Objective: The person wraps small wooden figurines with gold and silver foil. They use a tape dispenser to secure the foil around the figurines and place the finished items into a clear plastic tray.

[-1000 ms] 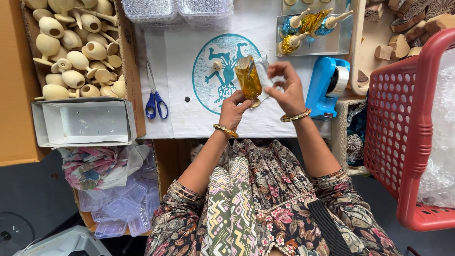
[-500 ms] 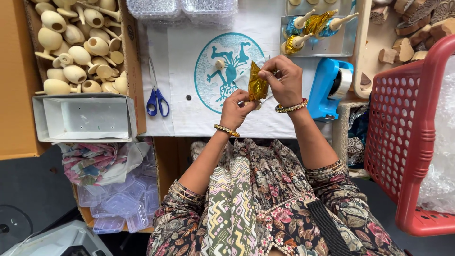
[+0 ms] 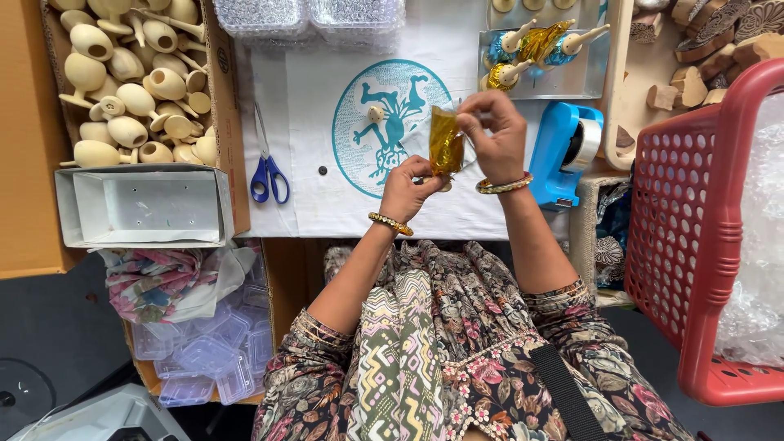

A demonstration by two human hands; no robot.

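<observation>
White cloth covered your bench [image 3: 310,90], and above it your right hand [image 3: 498,135] had risen from a second earlier, its fingers [image 3: 469,122] pinching the top of the gold foil wrapper [image 3: 446,140]. Your left hand [image 3: 408,186] gripped its lower end, so the wrap looked nearly closed. Whatever sat inside stayed hidden; scissors [image 3: 265,167] and the blue tape dispenser [image 3: 563,151] lay nearby.

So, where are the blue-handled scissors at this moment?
In the head view the scissors lie on the white cloth, on the person's left side, between the box of wooden pieces and the teal round print.
</observation>
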